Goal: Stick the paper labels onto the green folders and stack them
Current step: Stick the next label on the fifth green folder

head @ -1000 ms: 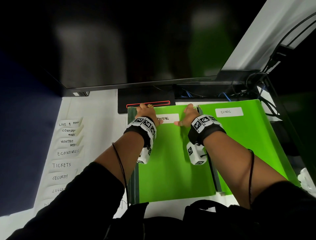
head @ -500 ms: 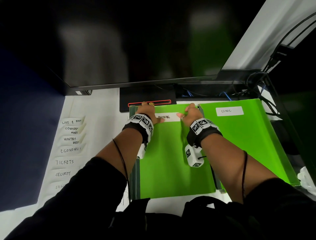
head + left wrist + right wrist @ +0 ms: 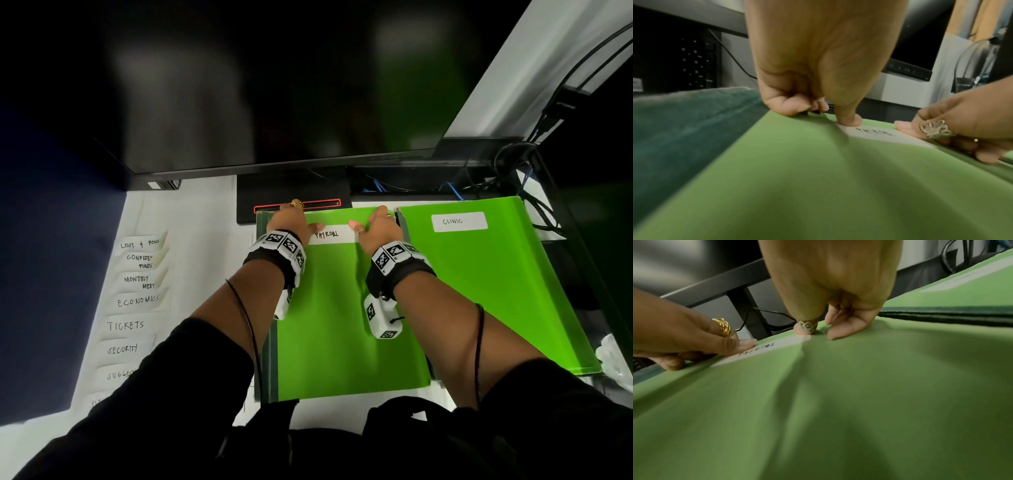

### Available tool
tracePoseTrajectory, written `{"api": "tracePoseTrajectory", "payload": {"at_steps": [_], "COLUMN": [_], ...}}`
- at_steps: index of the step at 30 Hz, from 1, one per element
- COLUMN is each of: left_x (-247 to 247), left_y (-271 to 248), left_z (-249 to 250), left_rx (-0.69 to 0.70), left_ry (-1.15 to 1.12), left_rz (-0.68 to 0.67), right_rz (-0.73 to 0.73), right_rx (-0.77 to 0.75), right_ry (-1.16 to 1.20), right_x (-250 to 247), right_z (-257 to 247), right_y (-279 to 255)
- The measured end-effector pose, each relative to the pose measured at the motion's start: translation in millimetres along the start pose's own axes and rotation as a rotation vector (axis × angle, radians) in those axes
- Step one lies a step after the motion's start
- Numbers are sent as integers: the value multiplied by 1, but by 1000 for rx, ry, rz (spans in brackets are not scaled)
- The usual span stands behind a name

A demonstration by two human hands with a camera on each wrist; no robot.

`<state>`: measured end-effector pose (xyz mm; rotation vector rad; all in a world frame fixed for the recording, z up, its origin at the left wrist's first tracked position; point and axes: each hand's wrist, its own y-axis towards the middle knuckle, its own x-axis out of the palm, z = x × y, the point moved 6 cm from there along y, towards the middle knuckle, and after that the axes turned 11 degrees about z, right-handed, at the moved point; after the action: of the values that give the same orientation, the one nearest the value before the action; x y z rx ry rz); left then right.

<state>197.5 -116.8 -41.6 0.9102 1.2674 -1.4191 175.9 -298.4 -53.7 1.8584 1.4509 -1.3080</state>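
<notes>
A bright green folder (image 3: 342, 325) lies in front of me with a white PAYROLL label (image 3: 330, 234) near its far edge. My left hand (image 3: 305, 217) presses its thumb (image 3: 849, 120) on the label's left end (image 3: 875, 133). Its other fingers are curled at the folder's far edge. My right hand (image 3: 370, 219) presses its ringed thumb (image 3: 805, 328) on the label's right end (image 3: 764, 348), with curled fingertips touching the cover. To the right lies a second green folder (image 3: 496, 291) bearing a CLINIC label (image 3: 459, 221).
A column of several handwritten paper labels (image 3: 137, 301) lies on the white desk at the left. A black monitor (image 3: 274, 85) and its stand base (image 3: 294, 192) sit behind the folders. Cables (image 3: 513, 178) crowd the back right. Darker folders (image 3: 270, 359) show beneath the near folder.
Both thumbs stay pressed on the ends of the PAYROLL label. Only the head view has shifted slightly.
</notes>
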Motion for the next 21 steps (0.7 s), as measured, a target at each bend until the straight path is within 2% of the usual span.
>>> {"api": "tracePoseTrajectory", "payload": {"at_steps": [5, 10, 13, 17, 21], "left_x": [-8, -5, 1, 8, 14], "left_y": [2, -4, -12, -19, -15], "left_z": [-2, -6, -1, 2, -4], "left_rx": [-5, -28, -68, -76, -10], "left_ry": [-90, -116, -35, 61, 98], "left_rz": [-42, -13, 10, 52, 34], "right_rz": [-26, -78, -119, -94, -106], "right_rx": [4, -54, -92, -74, -43], "right_ry": [26, 72, -10, -24, 7], "right_x": [-2, -5, -3, -2, -2], "right_z": [1, 4, 1, -1, -1], "right_y": [2, -4, -8, -8, -6]}}
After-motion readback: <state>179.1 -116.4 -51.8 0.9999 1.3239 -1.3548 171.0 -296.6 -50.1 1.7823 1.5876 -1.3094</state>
